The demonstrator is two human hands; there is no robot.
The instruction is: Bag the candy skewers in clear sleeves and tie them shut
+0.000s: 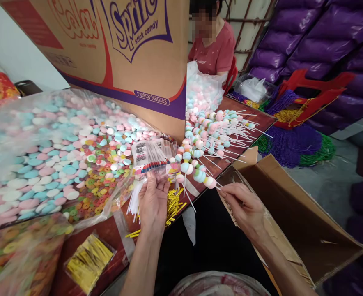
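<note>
My left hand point(153, 199) is turned palm up at the table's front edge, its thumb against the lower edge of a printed clear plastic wrapper point(155, 166) and its fingers partly curled. My right hand point(243, 203) pinches the white stick of a marshmallow candy skewer point(196, 173), threaded with pastel sweets and gummy rings. The skewer points left, its far end close to the wrapper. Under it lie more finished skewers point(218, 127) in a pile. White sticks point(134, 201) and gold twist ties point(174, 203) lie beside my left hand.
A large cardboard carton point(150, 78) stands on the table behind loose pastel sweets point(46, 164) and gummy rings point(98, 181). A packet of gold ties point(90, 261) lies front left. An open cardboard box point(295, 205) is at right. Across the table sits a person point(215, 47).
</note>
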